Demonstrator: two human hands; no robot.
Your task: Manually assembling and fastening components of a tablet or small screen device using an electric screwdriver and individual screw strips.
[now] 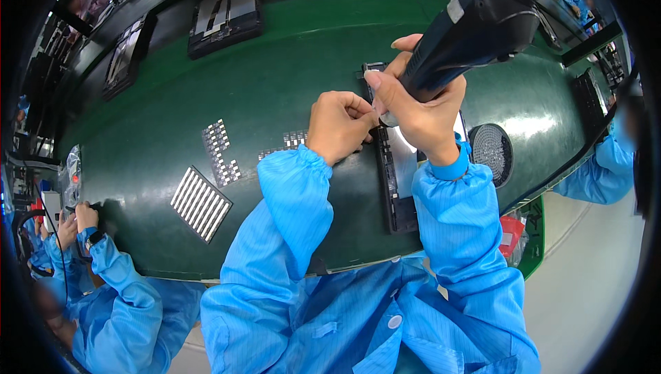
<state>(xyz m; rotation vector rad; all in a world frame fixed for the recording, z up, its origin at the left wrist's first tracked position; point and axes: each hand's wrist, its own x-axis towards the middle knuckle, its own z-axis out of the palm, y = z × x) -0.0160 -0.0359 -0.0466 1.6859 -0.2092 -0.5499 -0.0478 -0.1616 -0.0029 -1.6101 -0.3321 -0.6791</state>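
My right hand point(428, 118) is wrapped round a black electric screwdriver point(463, 40), whose lower end points down over a flat black device housing point(402, 198). Close by on its left, my left hand point(334, 127) is closed in a pinch beside the screwdriver's tip. Whatever those fingers hold, if anything, is hidden. The housing lies on the green table point(289, 85) beneath my hands and right forearm, and a silvery panel shows inside it. A round dark dish point(491, 155) filled with small shiny pieces stands to its right.
Left of my arm lie a card with white strips point(201, 203) and a clear sheet of small black-and-white pieces point(220, 153). Another device point(227, 12) sits at the back. Co-workers in blue sleeves point(124, 271) sit on both sides. A green bin point(536, 236) stands below the right table edge.
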